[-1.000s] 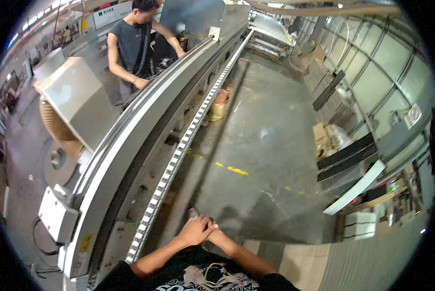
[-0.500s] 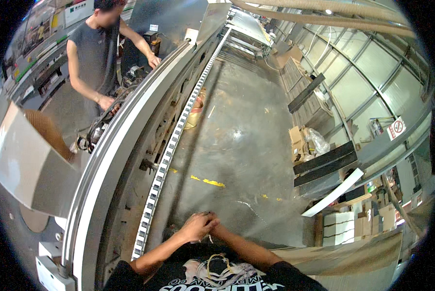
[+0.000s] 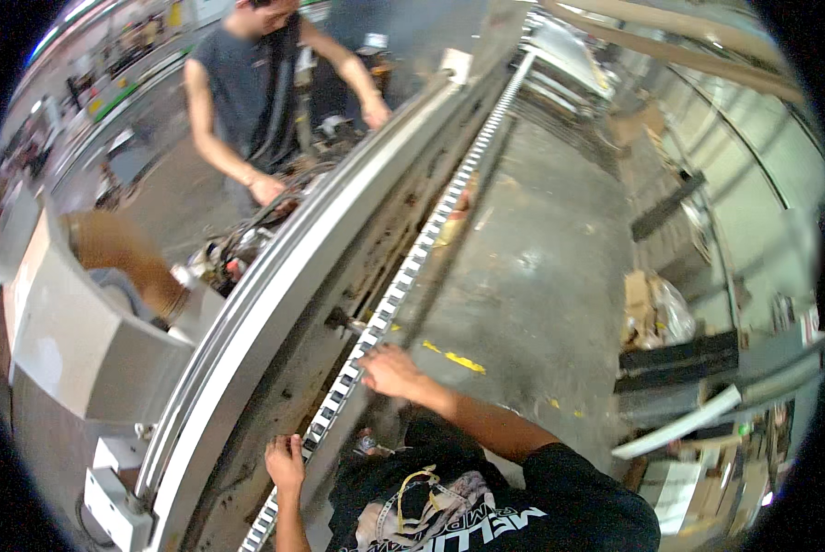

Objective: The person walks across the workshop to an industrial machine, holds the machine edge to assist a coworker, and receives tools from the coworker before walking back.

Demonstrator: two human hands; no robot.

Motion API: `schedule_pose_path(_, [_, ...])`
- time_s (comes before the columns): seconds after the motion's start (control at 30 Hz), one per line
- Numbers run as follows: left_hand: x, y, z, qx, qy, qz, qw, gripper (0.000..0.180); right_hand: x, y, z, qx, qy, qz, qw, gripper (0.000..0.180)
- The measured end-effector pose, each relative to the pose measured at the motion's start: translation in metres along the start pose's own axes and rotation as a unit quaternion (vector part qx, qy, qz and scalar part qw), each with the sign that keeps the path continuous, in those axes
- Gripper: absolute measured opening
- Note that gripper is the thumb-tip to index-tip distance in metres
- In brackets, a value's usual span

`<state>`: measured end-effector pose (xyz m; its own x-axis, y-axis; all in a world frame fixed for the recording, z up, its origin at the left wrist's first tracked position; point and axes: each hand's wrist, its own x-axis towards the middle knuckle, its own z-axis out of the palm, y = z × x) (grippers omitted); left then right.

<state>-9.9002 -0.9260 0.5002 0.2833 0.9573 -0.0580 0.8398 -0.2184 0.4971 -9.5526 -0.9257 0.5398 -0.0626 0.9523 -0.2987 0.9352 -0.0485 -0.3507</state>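
A long conveyor track of alternating white and dark blocks runs diagonally along the side of a machine. My left hand is at the near part of this track, fingers pointing forward and lightly bent, nothing seen in it. Farther along, my right hand reaches across with its fingertips at the track's right edge, fingers apart and holding nothing I can see. Whether either hand presses on the blocks is hard to tell, as the picture is somewhat blurred.
Beyond the machine's pale rail, a co-worker has both hands among cables and machine parts. A grey housing stands at left, with a control box below it. Dark boards and a white strip lie at right.
My hands were together in front of me; they have parted and moved to the track, the left to its near part, the right farther along. My view has turned left toward the machine.
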Motion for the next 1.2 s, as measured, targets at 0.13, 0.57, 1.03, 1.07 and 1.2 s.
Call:
schedule_pose_path(0.13, [-0.008, -0.025, -0.001, 0.04, -0.027, -0.169, 0.984, 0.058, 0.065, 0.072, -0.044, -0.052, -0.014, -0.034, 0.998, 0.052])
schedule_pose_path(0.57, [0.018, 0.032, 0.026, 0.054, 0.057, -0.489, 0.869, 0.057, 0.178, 0.206, -0.068, 0.018, 0.095, 0.075, 0.992, 0.059])
schedule_pose_path(1.03, [0.012, 0.007, 0.039, 0.113, -0.028, -0.334, 0.936, 0.052, 0.202, 0.259, -0.013, -0.028, 0.129, 0.071, 0.989, 0.034])
schedule_pose_path(1.07, [0.01, 0.008, 0.037, 0.083, -0.006, -0.354, 0.932, 0.052, 0.205, 0.258, -0.012, -0.042, 0.129, 0.071, 0.988, 0.035])
schedule_pose_path(1.2, [0.005, 0.006, 0.031, 0.05, 0.02, -0.355, 0.933, 0.051, 0.201, 0.245, -0.025, -0.04, 0.134, 0.072, 0.988, 0.041])
